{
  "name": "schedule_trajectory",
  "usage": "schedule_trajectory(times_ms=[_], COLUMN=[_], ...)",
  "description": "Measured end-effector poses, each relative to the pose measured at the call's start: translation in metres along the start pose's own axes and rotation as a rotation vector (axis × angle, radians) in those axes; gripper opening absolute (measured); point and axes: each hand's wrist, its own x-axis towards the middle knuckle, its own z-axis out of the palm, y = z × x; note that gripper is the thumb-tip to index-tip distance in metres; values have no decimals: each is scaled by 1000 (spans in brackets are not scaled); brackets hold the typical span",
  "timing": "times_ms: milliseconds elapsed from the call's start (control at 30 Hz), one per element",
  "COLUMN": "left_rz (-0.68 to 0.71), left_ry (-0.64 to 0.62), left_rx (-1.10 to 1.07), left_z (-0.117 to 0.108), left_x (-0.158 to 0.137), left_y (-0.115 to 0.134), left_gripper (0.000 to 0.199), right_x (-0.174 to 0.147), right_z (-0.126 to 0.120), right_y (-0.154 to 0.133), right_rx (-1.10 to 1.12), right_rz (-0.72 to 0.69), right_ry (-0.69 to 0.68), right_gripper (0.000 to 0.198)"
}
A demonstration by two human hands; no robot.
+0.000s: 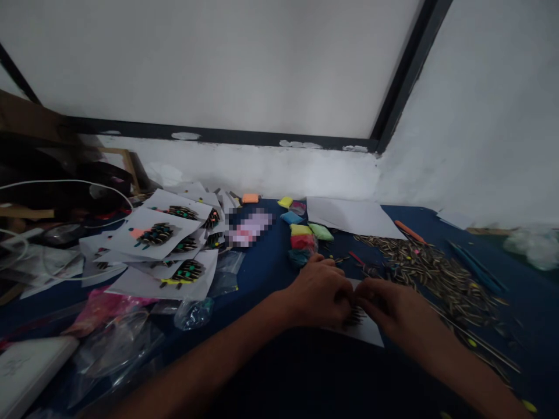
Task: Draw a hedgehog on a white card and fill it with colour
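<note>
A white paper sheet (371, 333) lies on the blue cloth in front of me, with a cluster of dark striped seeds (356, 318) on it. My left hand (322, 291) rests over the sheet's left part, its fingers curled and closed near the cluster. From the right, my right hand (389, 299) reaches in with thumb and fingertips pinched together just above the seeds. The fingertips of both hands nearly meet, and whatever lies between them is hidden. Beside my right hand spreads a large heap of sunflower seeds (419, 265).
Soft clay packets (301, 241) in several colours sit beyond my left hand. At left, paper sheets (152, 233) bearing seed-and-clay figures are piled up, near clear plastic bags (117, 343) and a white box (32, 369). A blank paper (353, 215) lies by the wall.
</note>
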Motion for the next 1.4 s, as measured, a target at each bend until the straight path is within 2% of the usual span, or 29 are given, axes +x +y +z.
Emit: schedule_trajectory(times_ms=[267, 500, 733, 1000, 1400], left_rz=[-78, -117, -108, -86, -81], left_ry=[74, 88, 82, 101, 99], left_rx=[-67, -91, -101, -101, -104], left_z=[0, 0, 1, 3, 2], left_x=[0, 0, 0, 0, 0], left_y=[-2, -3, -3, -5, -6], left_gripper=[20, 20, 20, 20, 20], right_x=[0, 0, 0, -2, 0], right_z=[3, 6, 4, 0, 4], right_y=[-2, 2, 1, -4, 0], right_rx=[-52, -105, -139, -100, -48], right_rz=[-27, -18, -2, -73, -66], right_ry=[-19, 25, -59, -109, -53], right_gripper=[21, 15, 16, 26, 25])
